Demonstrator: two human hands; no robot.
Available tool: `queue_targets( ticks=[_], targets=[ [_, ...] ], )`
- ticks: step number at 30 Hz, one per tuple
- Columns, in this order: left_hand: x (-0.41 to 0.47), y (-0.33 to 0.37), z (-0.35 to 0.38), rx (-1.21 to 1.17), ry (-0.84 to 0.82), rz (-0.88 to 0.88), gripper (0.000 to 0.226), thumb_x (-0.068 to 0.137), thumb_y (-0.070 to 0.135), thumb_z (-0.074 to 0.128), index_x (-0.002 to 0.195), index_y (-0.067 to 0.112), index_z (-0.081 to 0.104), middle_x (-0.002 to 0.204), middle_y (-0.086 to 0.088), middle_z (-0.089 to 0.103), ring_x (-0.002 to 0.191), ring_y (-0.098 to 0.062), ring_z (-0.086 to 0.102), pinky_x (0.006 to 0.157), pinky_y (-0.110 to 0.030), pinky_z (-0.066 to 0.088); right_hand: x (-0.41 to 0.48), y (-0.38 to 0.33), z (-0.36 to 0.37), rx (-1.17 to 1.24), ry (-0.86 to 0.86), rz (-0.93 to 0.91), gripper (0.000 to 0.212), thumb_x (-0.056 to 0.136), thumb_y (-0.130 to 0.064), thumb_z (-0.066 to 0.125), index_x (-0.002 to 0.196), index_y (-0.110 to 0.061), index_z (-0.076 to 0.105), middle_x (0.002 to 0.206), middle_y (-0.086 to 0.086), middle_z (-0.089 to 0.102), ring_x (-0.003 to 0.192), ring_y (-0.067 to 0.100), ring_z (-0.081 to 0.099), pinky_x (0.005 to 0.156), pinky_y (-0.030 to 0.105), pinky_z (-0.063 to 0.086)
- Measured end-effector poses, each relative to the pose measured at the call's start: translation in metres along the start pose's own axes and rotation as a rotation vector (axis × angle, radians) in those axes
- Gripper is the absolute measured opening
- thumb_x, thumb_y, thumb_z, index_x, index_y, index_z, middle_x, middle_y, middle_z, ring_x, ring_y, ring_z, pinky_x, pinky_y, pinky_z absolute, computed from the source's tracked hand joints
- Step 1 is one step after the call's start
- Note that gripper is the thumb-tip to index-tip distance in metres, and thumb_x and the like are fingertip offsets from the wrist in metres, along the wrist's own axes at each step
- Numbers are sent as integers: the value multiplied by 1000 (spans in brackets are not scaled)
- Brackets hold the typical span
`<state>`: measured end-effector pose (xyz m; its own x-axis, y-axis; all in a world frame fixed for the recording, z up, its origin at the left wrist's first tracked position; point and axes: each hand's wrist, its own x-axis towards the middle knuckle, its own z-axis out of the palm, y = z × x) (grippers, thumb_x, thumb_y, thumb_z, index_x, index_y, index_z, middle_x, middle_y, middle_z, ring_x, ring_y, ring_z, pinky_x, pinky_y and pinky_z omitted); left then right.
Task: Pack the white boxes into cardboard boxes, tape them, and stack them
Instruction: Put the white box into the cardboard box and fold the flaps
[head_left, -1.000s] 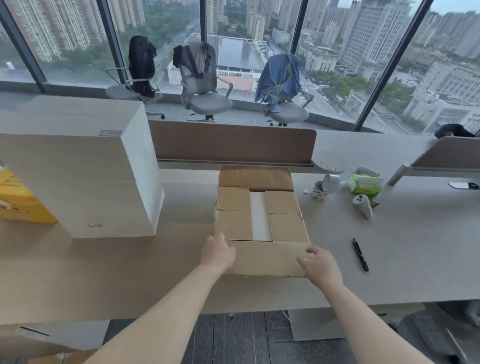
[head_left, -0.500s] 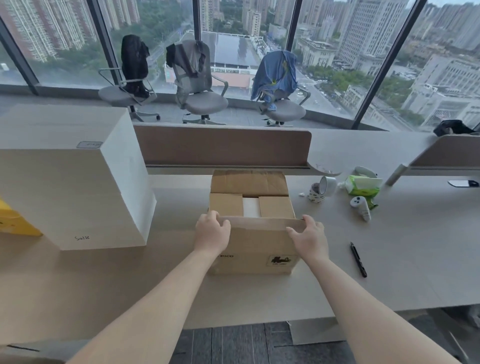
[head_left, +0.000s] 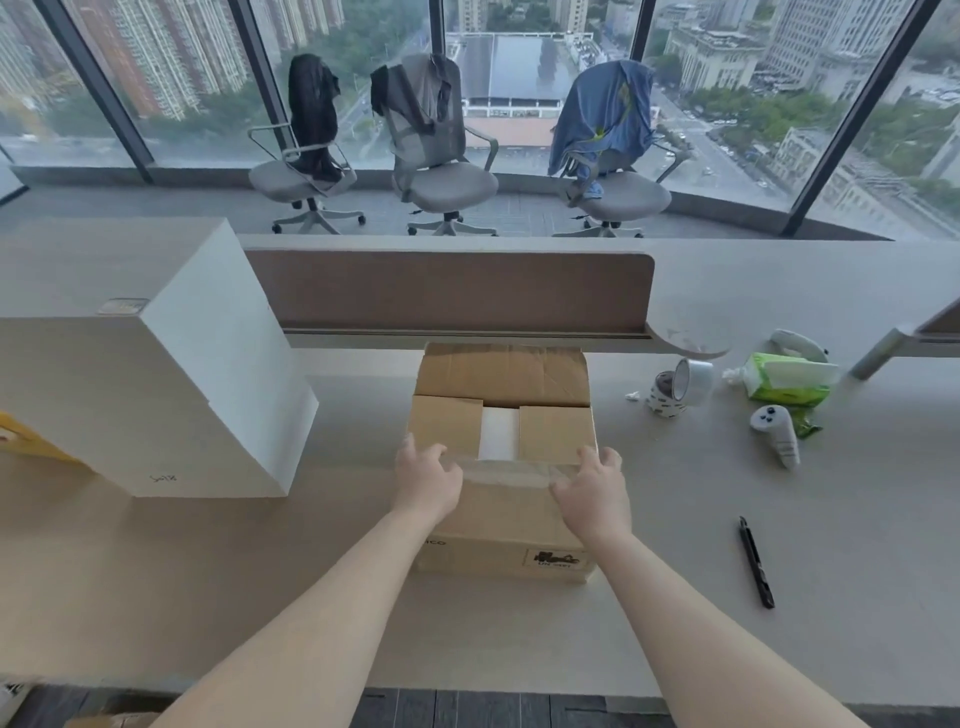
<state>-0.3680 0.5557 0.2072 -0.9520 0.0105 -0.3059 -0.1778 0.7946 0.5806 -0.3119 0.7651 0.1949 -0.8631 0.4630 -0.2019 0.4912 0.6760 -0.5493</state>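
Hands (head_left: 429, 480) higher on near flap (head_left: 506, 480)

A long pale desk (head_left: 857, 597) fills the near part of the room, and everything else sits behind it. A brown divider panel (head_left: 447, 291) stands upright along its far edge. Beyond the panel, three grey office chairs (head_left: 441, 171) stand in a row on a grey floor (head_left: 156, 205), each draped with clothing. Behind the chairs, floor-to-ceiling windows (head_left: 519, 78) with dark slanted frames show towers and trees in soft daylight. Dark plank flooring (head_left: 467, 712) shows below the desk's near edge.
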Motion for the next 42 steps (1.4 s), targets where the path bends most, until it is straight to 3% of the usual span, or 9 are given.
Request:
queue_targets(
  ticks=[3,5,8,13,16,22,29,35,42],
  targets=[
    [2,3,2,65,-33,-25,47,99,33,45,144,20,48,165,-9,8,152,-24,6,120,-42,24,9,4,2,-6,-60,-61,53,90,-33,60,139,-15,46,152,10,26,131,30,41,96,39,47],
    [5,7,-1,101,-46,-49,48,99,35,46,145,20,46,164,-9,11,151,-24,9,118,-41,27,15,4,-1,-13,-47,-61,52,91,-34,58,139,-16,46,151,6,29,129,27,44,89,37,48],
    [13,12,-8,146,-44,-68,48,98,34,45,143,17,49,155,-11,31,143,-28,27,111,-41,35,24,-4,-11,-43,46,-44,42,93,-29,53,132,-13,51,140,6,41,125,25,42,77,34,43],
    [37,27,-25,161,36,-58,42,94,32,45,129,13,59,132,-11,51,120,-28,48,95,-37,47,52,-27,-25,-44,111,-44,32,96,-23,47,122,-7,55,125,12,50,119,29,43,86,40,43],
    [61,36,-35,131,43,-29,37,94,31,45,125,15,59,127,-8,52,116,-26,50,87,-34,46,70,-41,-25,-10,110,-53,30,95,-21,46,121,-7,54,123,11,51,117,29,44,87,40,41],
    [126,47,-45,67,-3,48,41,97,31,45,134,13,51,132,-9,48,120,-27,49,94,-37,45,110,-63,-15,42,93,27,36,95,-27,49,127,-9,51,124,9,50,116,26,46,88,40,44],
    [191,47,-45,49,-48,57,46,96,29,47,138,12,45,136,-12,41,126,-31,43,101,-41,43,155,-78,-2,86,88,182,55,94,-31,51,142,-7,40,142,11,41,131,30,39,101,44,42],
    [209,43,-41,4,-105,13,54,95,31,47,145,14,34,132,-11,44,118,-32,51,97,-44,47,171,-84,-1,152,48,270,65,93,-35,50,151,-12,30,145,10,43,129,30,46,95,42,43],
    [185,55,-53,14,-24,72,62,95,35,51,149,13,29,137,-14,40,123,-32,47,96,-42,47,158,-85,-16,194,77,208,69,92,-38,53,153,-18,27,147,10,42,129,30,46,96,41,43]
  ],
)
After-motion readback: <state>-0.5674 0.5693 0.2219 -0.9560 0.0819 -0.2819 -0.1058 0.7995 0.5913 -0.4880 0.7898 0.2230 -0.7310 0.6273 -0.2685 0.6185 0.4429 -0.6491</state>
